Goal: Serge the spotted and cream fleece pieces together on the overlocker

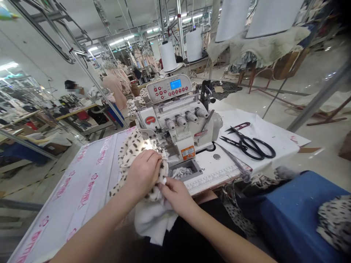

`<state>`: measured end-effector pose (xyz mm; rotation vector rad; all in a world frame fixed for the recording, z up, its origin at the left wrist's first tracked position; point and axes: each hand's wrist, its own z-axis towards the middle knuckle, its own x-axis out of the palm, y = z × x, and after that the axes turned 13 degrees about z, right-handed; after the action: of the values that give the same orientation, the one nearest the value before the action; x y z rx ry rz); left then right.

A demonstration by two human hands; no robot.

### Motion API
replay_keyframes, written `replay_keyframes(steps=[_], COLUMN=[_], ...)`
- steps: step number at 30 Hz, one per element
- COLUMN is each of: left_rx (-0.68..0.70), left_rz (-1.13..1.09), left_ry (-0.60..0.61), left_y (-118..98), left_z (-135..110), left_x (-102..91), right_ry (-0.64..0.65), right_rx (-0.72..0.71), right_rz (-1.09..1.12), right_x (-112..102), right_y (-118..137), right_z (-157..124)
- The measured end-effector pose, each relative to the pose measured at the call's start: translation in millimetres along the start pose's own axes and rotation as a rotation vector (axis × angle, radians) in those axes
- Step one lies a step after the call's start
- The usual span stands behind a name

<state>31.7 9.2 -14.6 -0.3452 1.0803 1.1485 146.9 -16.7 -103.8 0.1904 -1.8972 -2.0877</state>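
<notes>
A cream plush fabric piece with dark spots [131, 151] lies at the needle area of a white overlock sewing machine [178, 120]. My left hand [145, 171] is closed on the fabric just in front of the presser foot, its fingertips pressed on the edge. Lower and to the right, my right hand [177, 193] pinches the fabric edge between thumb and fingers. The plain white underside of the cloth [155, 219] hangs over the table edge toward my lap. My fingers hide part of the edge that they grip.
Black scissors [249, 144] and dark red thread snips [241, 126] lie right of the machine. White thread cones [168, 56] stand behind it. A blue cloth-covered surface [296, 204] with spotted fabric is at right. Another person [73, 87] sits at a far-left table.
</notes>
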Motion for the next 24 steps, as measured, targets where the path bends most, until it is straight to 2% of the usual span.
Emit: replay_keyframes(steps=[6,10,14,20,24], left_rx=[0.065,0.049,0.077,0.113,0.128], left_rz=[-0.083,-0.142,-0.165,-0.140,-0.099], left_ry=[-0.051,0.053,0.150,0.152,0.160], left_y=[4,4,5,11,18], left_z=[-9,-13,-14,-16,-14], left_x=[4.9,-3.0,-11.4,-9.1,-4.7], right_ry=[0.070,0.161,0.169,0.190,0.218], right_rx=[-0.001,0.061,0.074,0.042,0.047], right_rz=[0.135,0.292,0.254,0.160,0.195], right_x=[-5,-15,-18,-18,-22], right_y=[3,21,28,17,15], right_z=[-7,-18,-24,-16,-7])
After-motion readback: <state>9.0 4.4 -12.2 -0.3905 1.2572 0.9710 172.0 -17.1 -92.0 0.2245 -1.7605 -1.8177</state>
